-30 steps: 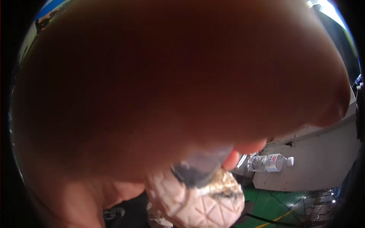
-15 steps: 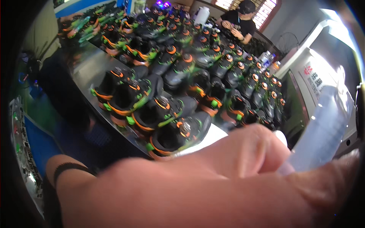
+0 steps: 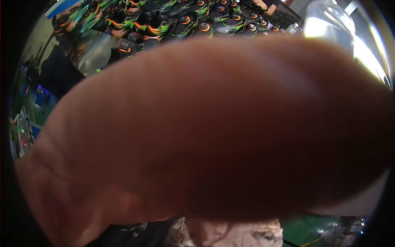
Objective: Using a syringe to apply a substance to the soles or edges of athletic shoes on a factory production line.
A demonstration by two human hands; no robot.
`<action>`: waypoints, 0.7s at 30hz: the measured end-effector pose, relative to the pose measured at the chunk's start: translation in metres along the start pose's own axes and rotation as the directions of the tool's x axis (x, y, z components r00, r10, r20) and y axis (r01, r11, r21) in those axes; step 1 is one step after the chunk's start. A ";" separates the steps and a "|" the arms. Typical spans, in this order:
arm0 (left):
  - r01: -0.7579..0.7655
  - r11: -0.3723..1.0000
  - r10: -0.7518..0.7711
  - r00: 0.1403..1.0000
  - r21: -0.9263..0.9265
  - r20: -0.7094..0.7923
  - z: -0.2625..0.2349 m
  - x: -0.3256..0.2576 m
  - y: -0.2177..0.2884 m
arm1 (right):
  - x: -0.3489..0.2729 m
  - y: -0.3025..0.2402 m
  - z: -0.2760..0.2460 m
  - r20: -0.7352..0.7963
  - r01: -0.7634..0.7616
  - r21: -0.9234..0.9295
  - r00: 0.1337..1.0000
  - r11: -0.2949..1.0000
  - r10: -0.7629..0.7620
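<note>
My left hand and forearm (image 3: 197,127) rise from the lower left and fill most of the picture, very close and partly in shadow. A clear plastic bottle (image 3: 329,24) sticks up beyond the hand at the upper right, and the hand is closed on it. The fingers themselves are blurred or hidden. Past my arm, rows of black shoes (image 3: 185,24) with orange and green trim stand on a grey tabletop (image 3: 96,51); the nearer ones are covered by the arm. I cannot make out my right hand anywhere.
Across the table, a co-worker's forearm (image 3: 269,9) with a dark wristband shows at the top edge. A small clear bottle (image 3: 292,28) stands near the far right of the shoes. Pale patterned cloth (image 3: 251,234) and green floor (image 3: 300,232) appear at the bottom.
My left hand has come up and much closer with the bottle, now hiding most of the nearer shoes. The bottle has shifted upward, and the view has tilted so the far side is cut off.
</note>
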State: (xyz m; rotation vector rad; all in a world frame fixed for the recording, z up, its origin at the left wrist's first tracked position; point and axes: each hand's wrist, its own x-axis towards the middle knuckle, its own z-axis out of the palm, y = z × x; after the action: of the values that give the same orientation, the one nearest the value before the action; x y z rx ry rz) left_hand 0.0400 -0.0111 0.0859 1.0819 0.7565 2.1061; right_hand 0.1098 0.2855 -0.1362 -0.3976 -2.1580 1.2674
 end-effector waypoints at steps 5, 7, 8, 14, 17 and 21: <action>-0.015 0.995 0.019 0.999 -0.096 0.044 0.007 0.015 -0.024 | 0.006 0.004 0.007 -0.037 0.009 -0.059 0.999 0.998 -0.012; -0.038 0.997 0.035 0.998 -0.061 -0.059 0.029 0.021 -0.021 | 0.005 0.006 0.028 0.053 0.010 0.090 0.998 0.996 -0.015; -0.027 0.993 0.033 0.998 -0.115 0.046 0.021 0.003 -0.035 | 0.004 0.005 0.006 0.014 0.079 0.007 0.997 0.997 -0.079; 0.111 0.994 -0.107 0.908 -0.014 -0.404 -0.006 -0.012 -0.057 | 0.007 -0.015 -0.025 -0.143 0.046 0.045 0.989 0.998 -0.039; 0.144 0.986 -0.082 0.860 0.085 -0.504 -0.013 -0.023 -0.059 | -0.002 -0.048 -0.054 -0.094 0.027 0.223 0.996 0.974 -0.006; 0.153 0.982 -0.078 0.857 0.107 -0.510 -0.015 -0.026 -0.077 | -0.036 -0.077 -0.127 -0.031 0.041 0.149 0.999 0.988 -0.037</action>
State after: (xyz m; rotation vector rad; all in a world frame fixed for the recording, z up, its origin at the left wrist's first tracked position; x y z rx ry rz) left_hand 0.0600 0.0144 0.0103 0.5237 1.2049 2.2784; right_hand 0.2210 0.3155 -0.0353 -0.3073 -2.0220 1.3825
